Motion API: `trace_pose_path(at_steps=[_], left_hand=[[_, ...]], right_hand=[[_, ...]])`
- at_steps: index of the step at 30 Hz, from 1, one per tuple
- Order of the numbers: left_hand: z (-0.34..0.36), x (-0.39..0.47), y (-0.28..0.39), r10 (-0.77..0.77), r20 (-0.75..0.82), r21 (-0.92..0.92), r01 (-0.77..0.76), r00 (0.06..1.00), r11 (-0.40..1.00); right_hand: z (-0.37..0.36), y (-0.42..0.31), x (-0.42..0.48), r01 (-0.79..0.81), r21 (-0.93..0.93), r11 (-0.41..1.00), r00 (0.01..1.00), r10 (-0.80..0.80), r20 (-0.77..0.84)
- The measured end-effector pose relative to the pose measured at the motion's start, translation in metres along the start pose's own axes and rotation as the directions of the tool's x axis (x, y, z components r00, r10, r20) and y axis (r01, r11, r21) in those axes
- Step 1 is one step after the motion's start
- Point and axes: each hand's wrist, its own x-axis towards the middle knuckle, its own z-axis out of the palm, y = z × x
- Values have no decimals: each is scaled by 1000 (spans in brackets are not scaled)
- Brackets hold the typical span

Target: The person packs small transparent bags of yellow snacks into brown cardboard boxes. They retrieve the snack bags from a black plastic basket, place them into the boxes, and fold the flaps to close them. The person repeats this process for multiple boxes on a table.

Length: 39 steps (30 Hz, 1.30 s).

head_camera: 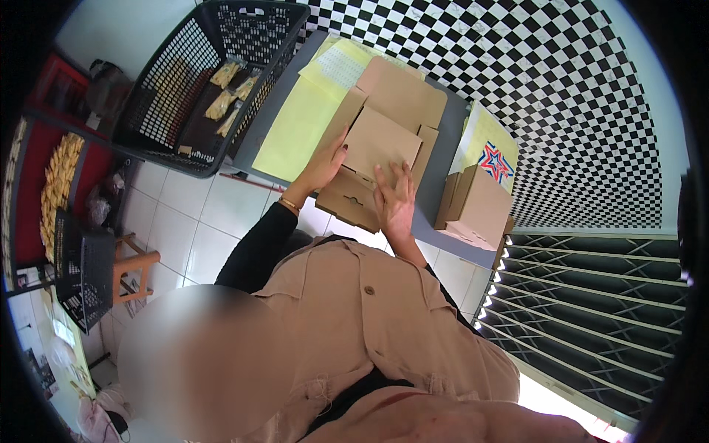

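An unfolded brown cardboard box [382,135] lies before me, its large lid flap [407,88] spread towards the checkered wall. My left hand [328,165] lies along the box's left side wall, fingers stretched forward; whether they pinch the wall is hard to see. On the near part of the inner panel rests my right hand [396,194], palm down with fingers spread. A front flap with a small cut slot [353,200] hangs out between my hands, over the table's near edge.
Yellow sheets [299,124] lie under the box on the grey table [437,191]. More folded cardboard boxes [479,207] stand at right beside a star-printed yellow sheet [493,155]. At left, a black plastic crate [221,158] contains several bagged snacks [221,105]. A folding metal gate [587,293] is at right.
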Motion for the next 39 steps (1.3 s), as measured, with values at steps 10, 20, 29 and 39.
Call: trace_pose_path(at_steps=[10, 20, 29, 39], left_hand=[[3, -2, 1, -23, -31, 47, 24, 999, 999], [2, -2, 0, 14, -36, 28, -13, 999, 1000], [1, -1, 1, 6, 11, 26, -6, 1000, 1000], [0, -1, 5, -3, 20, -16, 4, 1000, 1000]], right_hand=[[4, 0, -1, -27, 24, 999, 999, 28, -35], [15, -3, -3, -62, 1, 998, 993, 62, -102], [21, 2, -7, 29, -83, 996, 997, -23, 70], [19, 2, -7, 15, -40, 999, 992, -10, 126]])
